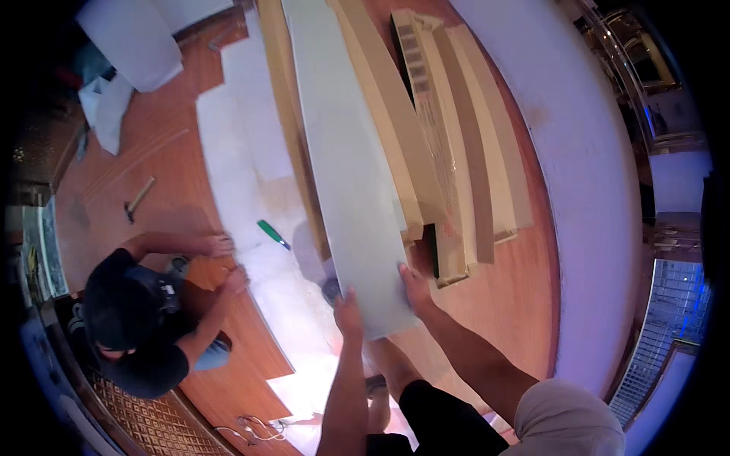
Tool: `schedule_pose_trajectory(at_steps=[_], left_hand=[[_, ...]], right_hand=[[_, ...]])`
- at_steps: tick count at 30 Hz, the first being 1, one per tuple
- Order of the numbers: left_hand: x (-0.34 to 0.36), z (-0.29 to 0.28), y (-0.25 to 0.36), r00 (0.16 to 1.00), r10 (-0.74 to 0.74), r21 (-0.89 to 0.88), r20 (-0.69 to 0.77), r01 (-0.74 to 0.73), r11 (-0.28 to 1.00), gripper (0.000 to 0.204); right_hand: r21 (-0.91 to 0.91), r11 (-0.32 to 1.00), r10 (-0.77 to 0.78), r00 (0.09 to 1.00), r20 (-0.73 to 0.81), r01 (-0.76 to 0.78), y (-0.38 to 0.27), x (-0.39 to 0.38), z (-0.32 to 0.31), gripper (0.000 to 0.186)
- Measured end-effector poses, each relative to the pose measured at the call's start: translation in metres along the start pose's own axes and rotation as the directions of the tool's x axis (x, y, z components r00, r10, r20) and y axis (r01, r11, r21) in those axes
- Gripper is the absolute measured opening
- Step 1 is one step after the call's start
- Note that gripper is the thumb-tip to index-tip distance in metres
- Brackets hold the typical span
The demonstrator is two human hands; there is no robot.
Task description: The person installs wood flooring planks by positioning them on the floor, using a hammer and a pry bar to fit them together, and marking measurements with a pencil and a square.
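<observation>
A long pale grey plank stretches away from me above an opened cardboard box. On its left edge, near the close end, my left hand is closed. My right hand grips the opposite edge, slightly farther up. The fingers of both hands are partly hidden by the plank. A second opened cardboard box lies just to the right, its long flaps raised. Left of the plank, a green-handled tool rests on the white underlay sheet.
A co-worker crouches at left, both hands at the edge of the laid wood flooring. A hammer lies beyond them. Cables lie near the bottom. A pale curved wall borders the right side; white sheets are at the far left.
</observation>
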State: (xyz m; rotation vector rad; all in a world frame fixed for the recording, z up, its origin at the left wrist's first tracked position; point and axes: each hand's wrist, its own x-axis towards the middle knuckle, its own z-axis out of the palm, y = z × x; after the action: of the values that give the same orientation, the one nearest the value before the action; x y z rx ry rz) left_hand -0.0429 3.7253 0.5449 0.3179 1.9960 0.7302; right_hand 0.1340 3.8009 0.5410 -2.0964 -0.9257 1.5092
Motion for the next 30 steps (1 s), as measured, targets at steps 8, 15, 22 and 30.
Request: schedule_pose_trajectory(at_steps=[8,15,22,30], left_hand=[[-0.17,-0.137,0.004,1.0,-0.02,0.318,-0.02,0.026,0.948,0.075],[-0.331,-0.301,-0.044,0.992,-0.128,0.521,0.013,0.102,0.848,0.079],[-0.436,-0.372,-0.041,0.923,-0.383,0.564,0.041,0.295,0.771,0.076],[-0.528,-0.357,0.012,0.956,-0.264,0.429,-0.127,0.292,0.855,0.075]], right_hand=[[0.046,0.979,0.201,0.979,-0.028,-0.2,-0.024,-0.238,-0.027,0.065],[0.126,0.775,0.492,0.717,0.494,-0.619,-0.023,-0.421,-0.047,0.06],[0.361,0.839,0.185,0.837,0.515,-0.408,-0.104,-0.19,0.035,0.058],[0.397,0.869,0.233,0.952,0.2,-0.297,-0.198,-0.068,0.078,0.059]])
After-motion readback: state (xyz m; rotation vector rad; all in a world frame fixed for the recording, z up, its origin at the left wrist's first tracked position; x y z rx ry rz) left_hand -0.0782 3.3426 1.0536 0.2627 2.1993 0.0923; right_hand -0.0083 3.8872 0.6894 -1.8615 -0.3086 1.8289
